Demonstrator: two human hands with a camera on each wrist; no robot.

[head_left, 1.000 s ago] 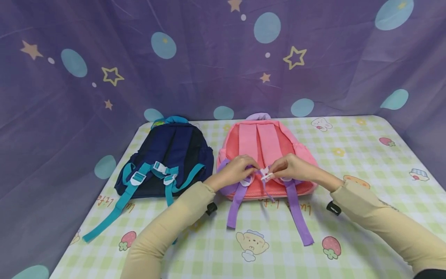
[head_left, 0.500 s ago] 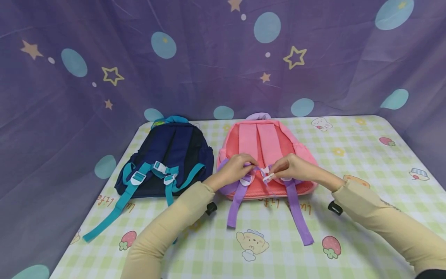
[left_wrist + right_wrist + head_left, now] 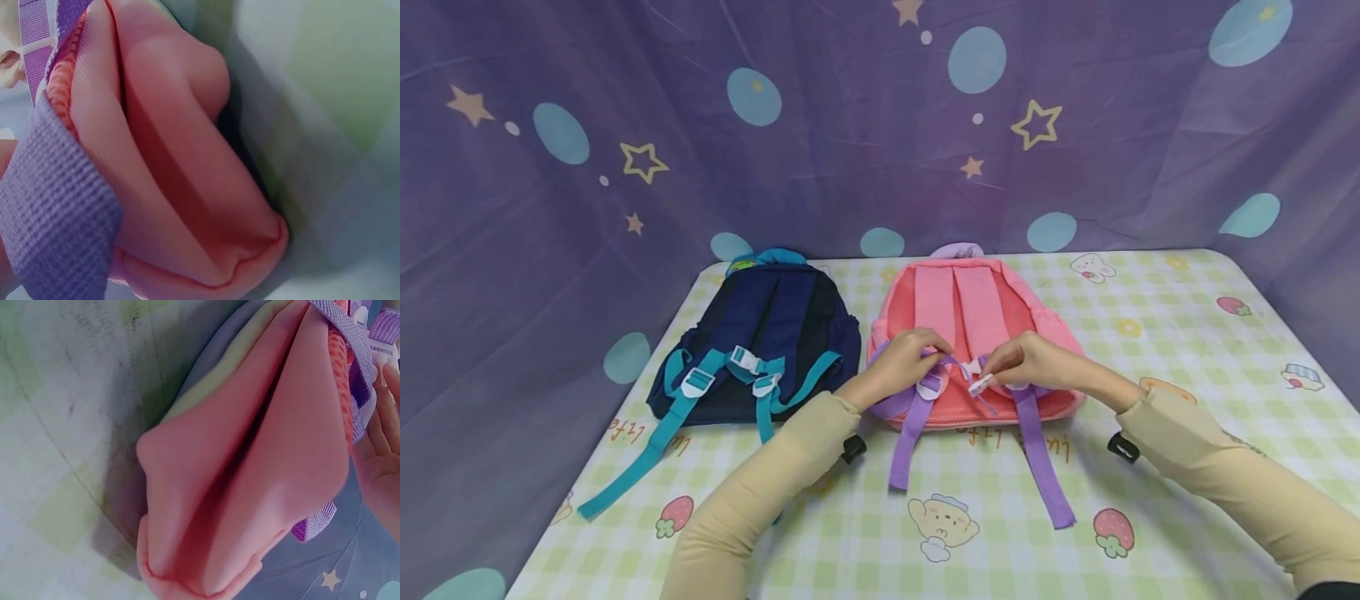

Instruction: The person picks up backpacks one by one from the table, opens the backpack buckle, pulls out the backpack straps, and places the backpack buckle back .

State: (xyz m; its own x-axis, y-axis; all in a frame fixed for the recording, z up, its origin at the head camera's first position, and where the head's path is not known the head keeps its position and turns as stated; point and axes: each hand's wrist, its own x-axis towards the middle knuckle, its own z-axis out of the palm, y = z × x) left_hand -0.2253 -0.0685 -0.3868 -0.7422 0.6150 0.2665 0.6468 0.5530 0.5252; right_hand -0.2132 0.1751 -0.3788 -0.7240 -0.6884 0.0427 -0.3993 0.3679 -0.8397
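Note:
A pink backpack [image 3: 934, 300] lies on the table with its shoulder straps up, purple webbing across its lower part. My left hand [image 3: 912, 360] pinches a thin length of purple strap [image 3: 953, 360] left of the middle. With thumb and fingers, my right hand [image 3: 1028, 362] pinches a white plastic buckle [image 3: 979, 385] that this strap runs into. In the right wrist view the right hand's fingers [image 3: 381, 434] touch the buckle at the edge of view. The left wrist view mostly shows the pink side pocket [image 3: 181, 156] and purple webbing [image 3: 59, 206], with little of the hand.
A navy backpack [image 3: 760, 312] with teal straps [image 3: 658, 446] lies to the left. Two loose purple strap ends [image 3: 908, 454] hang toward the front over the checked tablecloth [image 3: 1000, 550]. Behind the table hangs a purple curtain [image 3: 850, 158] with stars.
My left hand has drawn slightly left, away from the buckle, and the purple strap between the hands now shows longer. The right hand stays nearly in place, holding the buckle.

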